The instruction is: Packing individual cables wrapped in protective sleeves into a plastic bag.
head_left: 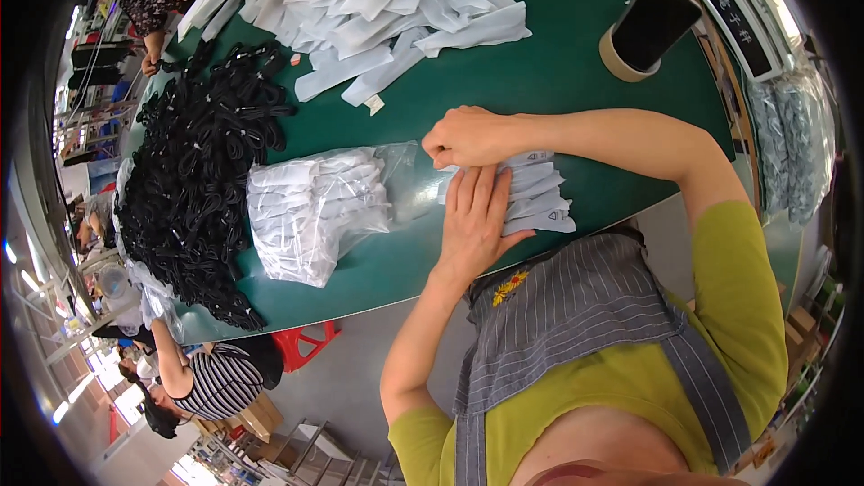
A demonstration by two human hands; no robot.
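A small stack of white fabric strips (540,198) lies near the front edge of the green table (540,63). My left hand (475,216) rests flat on the stack's left end, fingers together and stretched out. My right hand (468,137) is curled into a fist at the stack's far left corner, pinching the strips there. Just left of both hands lies a clear plastic bag (315,211) stuffed with white folded pieces, its open mouth facing my hands.
A big heap of black cords (193,180) covers the table's left part. Loose white strips (378,0) pile up at the far side. A tape roll with a dark phone on it (643,36) stands far right. Other people work at the far left and below left.
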